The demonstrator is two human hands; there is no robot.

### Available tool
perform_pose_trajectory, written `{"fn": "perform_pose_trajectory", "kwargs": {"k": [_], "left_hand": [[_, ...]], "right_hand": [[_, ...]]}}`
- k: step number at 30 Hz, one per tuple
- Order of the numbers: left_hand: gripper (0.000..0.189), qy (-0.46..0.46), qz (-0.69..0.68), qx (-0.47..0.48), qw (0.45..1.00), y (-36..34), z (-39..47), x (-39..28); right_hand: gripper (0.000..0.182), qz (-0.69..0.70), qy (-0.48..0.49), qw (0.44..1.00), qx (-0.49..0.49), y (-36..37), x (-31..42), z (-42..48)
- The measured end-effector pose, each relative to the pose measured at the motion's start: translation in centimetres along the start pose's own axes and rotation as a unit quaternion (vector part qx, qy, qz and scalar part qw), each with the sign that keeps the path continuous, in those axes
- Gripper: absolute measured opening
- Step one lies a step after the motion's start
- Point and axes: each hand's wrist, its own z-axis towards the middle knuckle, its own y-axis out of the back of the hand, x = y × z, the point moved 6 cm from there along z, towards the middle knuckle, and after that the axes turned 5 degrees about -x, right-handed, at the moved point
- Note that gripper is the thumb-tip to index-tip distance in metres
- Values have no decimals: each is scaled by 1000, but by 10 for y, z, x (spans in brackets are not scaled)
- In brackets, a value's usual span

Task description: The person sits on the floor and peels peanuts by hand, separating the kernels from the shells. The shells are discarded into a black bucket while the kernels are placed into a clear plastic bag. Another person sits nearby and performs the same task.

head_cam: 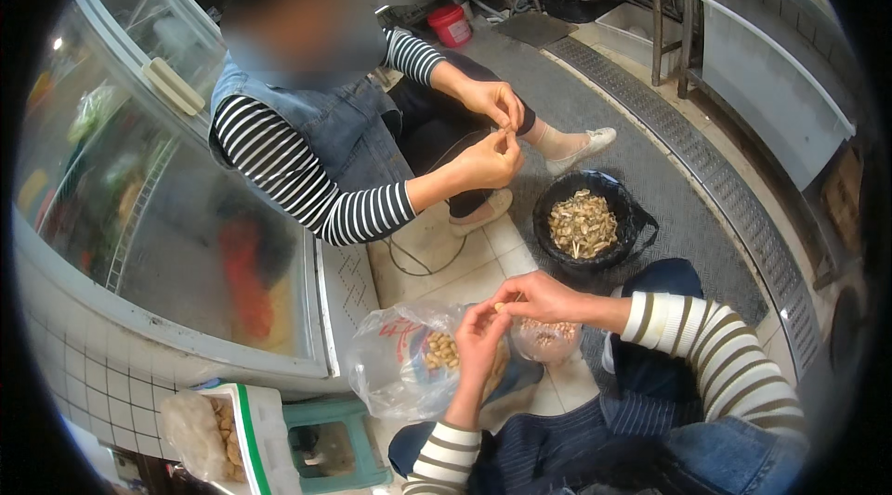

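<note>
Between the fingertips of my left hand (477, 342) and my right hand (540, 296) is a small pale peanut (499, 307); both hands pinch at it. Below my left hand, an opened clear plastic bag (383, 356) with red print holds unshelled peanuts (441, 350). Under my right hand, a clear bag (550, 349) contains pinkish shelled peanuts (554, 332), partly hidden by the hand. Beyond my right forearm stands a bin lined with a black plastic bag (641, 216), with empty peanut shells (582, 223) inside.
A co-worker in a striped shirt and denim vest (334, 126) sits opposite, fingertips together. A glass-doored display fridge (209, 251) is at left. A green stool (334, 411) and a white box (261, 425) stand at lower left. Behind are a red bucket (449, 26) and a metal drain grate (669, 126).
</note>
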Motion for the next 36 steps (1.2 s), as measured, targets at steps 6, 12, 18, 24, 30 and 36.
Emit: {"fn": "perform_pose_trajectory", "kwargs": {"k": [6, 12, 18, 24, 30, 36], "left_hand": [[25, -19, 22, -12, 1000, 9, -5, 6], [25, -20, 13, -13, 1000, 11, -11, 1], [19, 8, 7, -5, 1000, 1, -16, 1], [23, 9, -24, 10, 1000, 3, -17, 11], [19, 29, -65, 3, 997, -10, -14, 5], [24, 110, -118, 26, 987, 0, -12, 3]], "right_hand": [[20, 13, -6, 1000, 12, -10, -6, -3], [19, 34, -12, 999, 5, -17, -9, -5], [17, 65, -14, 998, -14, -16, -19, -15], [16, 87, -18, 996, -7, -15, -14, -20], [14, 100, -9, 994, -32, -9, -13, -18], [12, -2, 40, 999, -12, -4, 9, -13]]}}
